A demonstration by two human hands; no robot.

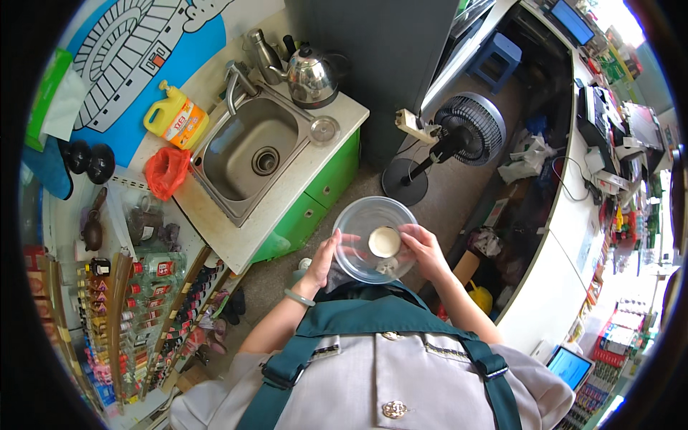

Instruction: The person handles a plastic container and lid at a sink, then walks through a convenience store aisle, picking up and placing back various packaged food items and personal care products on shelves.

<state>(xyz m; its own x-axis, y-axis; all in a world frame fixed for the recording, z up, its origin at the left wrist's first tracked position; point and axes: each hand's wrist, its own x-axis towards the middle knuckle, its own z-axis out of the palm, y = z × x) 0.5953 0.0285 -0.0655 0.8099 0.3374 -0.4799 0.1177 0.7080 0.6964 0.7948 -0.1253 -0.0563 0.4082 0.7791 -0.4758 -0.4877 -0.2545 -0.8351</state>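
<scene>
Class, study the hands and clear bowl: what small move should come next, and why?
Probably move the clear bowl over the counter beside the sink: the left hand and right hand both hold it in midair, so neither looks free.

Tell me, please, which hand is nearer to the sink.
Left: the left hand holds the clear bowl on the side nearer the sink; the right hand, on the far side.
</scene>
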